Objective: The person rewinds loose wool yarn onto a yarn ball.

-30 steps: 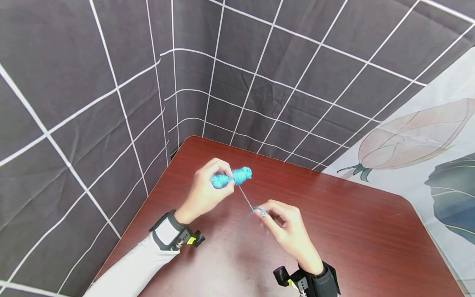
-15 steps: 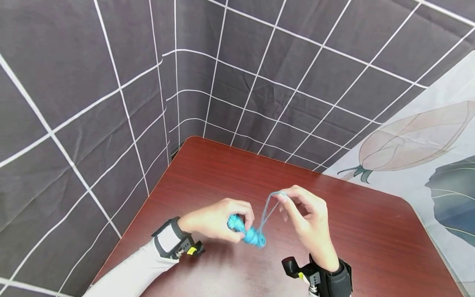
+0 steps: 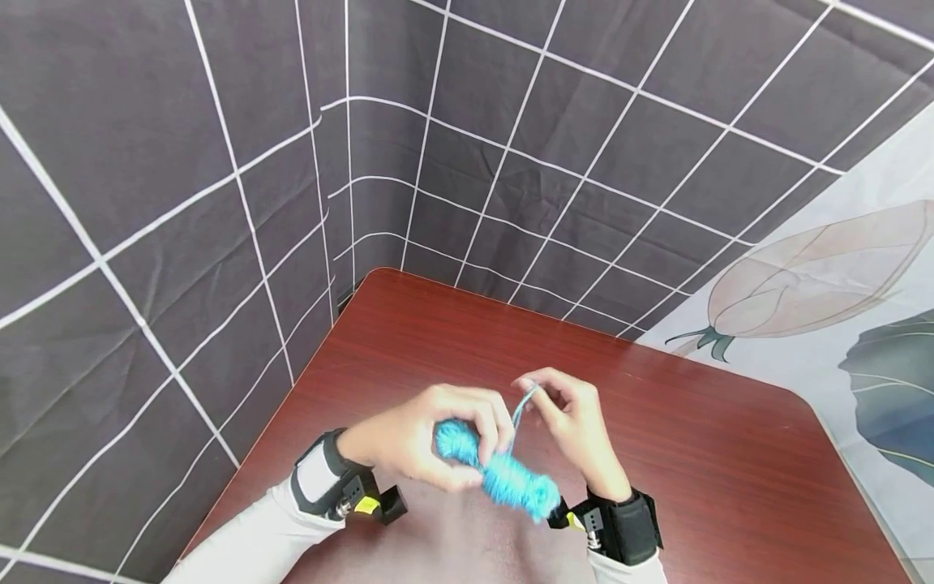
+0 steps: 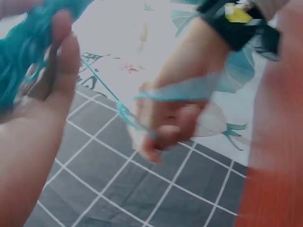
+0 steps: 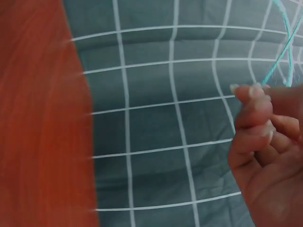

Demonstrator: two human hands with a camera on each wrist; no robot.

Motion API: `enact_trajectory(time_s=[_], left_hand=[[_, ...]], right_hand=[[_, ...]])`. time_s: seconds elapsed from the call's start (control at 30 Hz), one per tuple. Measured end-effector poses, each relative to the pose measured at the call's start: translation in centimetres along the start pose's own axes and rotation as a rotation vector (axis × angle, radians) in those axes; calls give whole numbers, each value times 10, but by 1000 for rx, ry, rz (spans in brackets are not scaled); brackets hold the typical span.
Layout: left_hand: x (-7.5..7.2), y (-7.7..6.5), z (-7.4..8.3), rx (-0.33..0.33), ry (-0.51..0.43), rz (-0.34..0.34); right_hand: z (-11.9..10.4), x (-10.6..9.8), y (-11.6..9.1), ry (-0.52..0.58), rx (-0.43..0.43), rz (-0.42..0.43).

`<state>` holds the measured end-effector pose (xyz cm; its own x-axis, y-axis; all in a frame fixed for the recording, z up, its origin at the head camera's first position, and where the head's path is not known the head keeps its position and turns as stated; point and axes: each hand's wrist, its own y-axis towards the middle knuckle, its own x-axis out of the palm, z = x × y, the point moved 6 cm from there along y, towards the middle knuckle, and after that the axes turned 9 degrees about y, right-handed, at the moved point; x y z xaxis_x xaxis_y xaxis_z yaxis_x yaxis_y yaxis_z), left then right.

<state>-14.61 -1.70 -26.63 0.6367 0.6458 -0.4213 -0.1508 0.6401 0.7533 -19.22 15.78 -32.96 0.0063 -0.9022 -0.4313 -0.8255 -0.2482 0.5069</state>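
My left hand [image 3: 430, 434] grips a small bundle of bright blue yarn [image 3: 516, 484] around its narrow middle, over the table. One end of the bundle points left, the other slants down to the right. A strand [image 3: 520, 410] runs from the bundle up to my right hand [image 3: 572, 418], whose thumb and index finger pinch it. In the right wrist view the pinched yarn strand [image 5: 279, 61] leaves the fingertips toward the upper right. The left wrist view is blurred; the yarn bundle [image 4: 28, 42] lies against the left hand's fingers there.
A reddish-brown wooden table [image 3: 700, 470] lies beneath both hands. Dark grey cloth with white grid lines [image 3: 540, 162] hangs behind and at the left. On the right is a white cloth with a printed flower [image 3: 788, 284]. Each wrist carries a strapped camera [image 3: 368, 499].
The left hand has lowered and moved right, turning the bundle from up-right to down-right. The right hand rose and swung right with the strand, then came back left, closer to the bundle.
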Motion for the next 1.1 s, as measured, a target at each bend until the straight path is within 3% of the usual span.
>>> enact_trajectory(time_s=[0.13, 0.3, 0.37, 0.47, 0.6, 0.77, 0.97, 1.1], left_hand=[[-22, -2, -1, -53, 77, 276], [-46, -15, -13, -229, 239, 613], [-52, -21, -19, -298, 303, 695], [-55, -28, -27, -373, 379, 733], [-51, -39, -47, -453, 501, 681], [-39, -51, -76, -553, 599, 538], [-12, -52, -90, -601, 515, 269], [8, -49, -89, -529, 452, 65]], right_hand=[[4, 11, -7, 4, 7, -97], [-25, 15, -8, 45, 44, -173], [-37, 14, -9, 57, 60, -197], [-48, 12, -11, 64, 40, -199], [-54, 4, -14, 80, -82, -138], [-65, -8, -13, 93, -202, -58], [-89, -16, -8, 199, -235, -26], [-91, -21, -7, 279, -235, 28]])
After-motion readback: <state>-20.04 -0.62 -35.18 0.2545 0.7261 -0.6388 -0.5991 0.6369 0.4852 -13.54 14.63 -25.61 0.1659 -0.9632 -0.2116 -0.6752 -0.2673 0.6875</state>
